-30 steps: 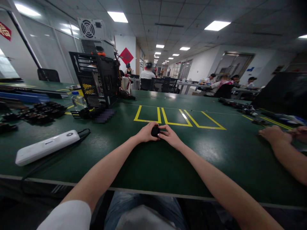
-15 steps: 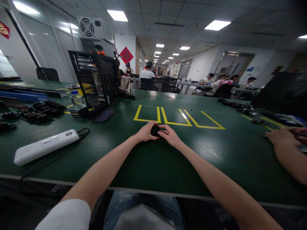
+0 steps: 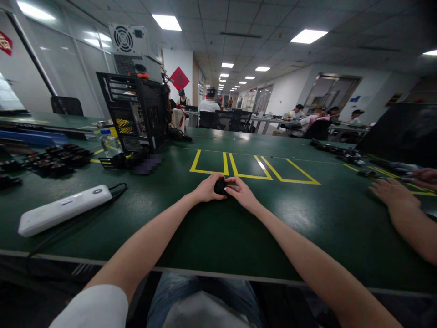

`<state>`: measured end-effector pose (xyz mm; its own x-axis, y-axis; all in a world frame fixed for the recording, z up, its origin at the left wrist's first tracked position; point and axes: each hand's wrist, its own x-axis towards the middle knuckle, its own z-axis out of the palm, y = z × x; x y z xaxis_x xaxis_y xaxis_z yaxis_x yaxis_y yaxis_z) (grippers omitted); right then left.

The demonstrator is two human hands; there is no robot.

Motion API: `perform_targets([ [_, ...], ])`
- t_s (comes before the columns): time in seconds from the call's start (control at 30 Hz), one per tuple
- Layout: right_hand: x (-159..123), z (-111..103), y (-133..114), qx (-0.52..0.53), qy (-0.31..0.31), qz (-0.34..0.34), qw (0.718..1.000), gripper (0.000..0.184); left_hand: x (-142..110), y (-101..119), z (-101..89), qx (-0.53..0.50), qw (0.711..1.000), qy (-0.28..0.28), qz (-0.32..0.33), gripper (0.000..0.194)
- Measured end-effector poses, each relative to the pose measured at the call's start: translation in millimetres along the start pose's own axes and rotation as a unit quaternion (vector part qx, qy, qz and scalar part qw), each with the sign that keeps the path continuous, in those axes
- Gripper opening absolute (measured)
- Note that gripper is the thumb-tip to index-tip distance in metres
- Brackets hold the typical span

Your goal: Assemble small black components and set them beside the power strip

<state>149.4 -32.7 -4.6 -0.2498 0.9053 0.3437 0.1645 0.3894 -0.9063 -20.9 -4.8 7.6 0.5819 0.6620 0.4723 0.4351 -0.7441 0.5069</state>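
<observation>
Green tabletop, small black object, partly hidden

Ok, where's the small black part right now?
In the head view, the small black part is near the centre, held between the left hand and the right hand, just on the near side of the yellow tape outlines.

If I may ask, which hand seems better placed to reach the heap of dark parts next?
Left hand, probably: the heap of dark parts lies to the left, farther from the right hand. Both hands are on the small black object, though.
</observation>
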Motion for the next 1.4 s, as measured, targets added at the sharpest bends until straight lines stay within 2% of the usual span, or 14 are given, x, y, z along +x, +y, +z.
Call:
perform_targets([
  [0.17,-1.2,-0.8,0.5,0.005,-0.012,0.026,1.000,0.030,-0.2,0.2,-0.2,-0.003,1.000,-0.002,0.001,0.059],
  [0.5,-2.5,2.5,-0.2,0.027,-0.001,0.016,1.000,0.023,-0.4,0.1,-1.1,0.006,1.000,-0.007,-0.002,0.056],
  [0.6,-1.8,1.6,-0.7,0.029,0.000,0.008,1.000,0.025,-0.8,1.5,-1.9,0.005,1.000,-0.008,-0.005,0.057],
  [0.77,-2.5,-0.3,-1.4,0.038,-0.019,0.033,0.999,0.030,-0.9,2.8,-3.2,0.003,1.000,-0.012,-0.014,0.058],
  [0.87,-3.2,-0.1,-1.0,0.053,-0.026,0.018,0.998,0.031,-0.6,2.6,-2.7,0.002,1.000,-0.012,-0.011,0.058],
  [1.07,-2.0,2.4,0.5,0.042,0.001,0.011,0.999,0.021,-0.3,1.4,-1.0,0.003,1.000,-0.004,-0.010,0.057],
  [1.27,-0.6,1.9,-2.6,0.042,-0.004,0.002,0.999,0.028,-0.7,1.3,-2.3,-0.009,1.000,-0.007,-0.004,0.057],
  [1.4,-1.3,0.7,-3.8,0.042,-0.019,0.028,0.999,0.031,-1.1,1.5,-2.3,-0.013,1.000,-0.005,-0.007,0.057],
])
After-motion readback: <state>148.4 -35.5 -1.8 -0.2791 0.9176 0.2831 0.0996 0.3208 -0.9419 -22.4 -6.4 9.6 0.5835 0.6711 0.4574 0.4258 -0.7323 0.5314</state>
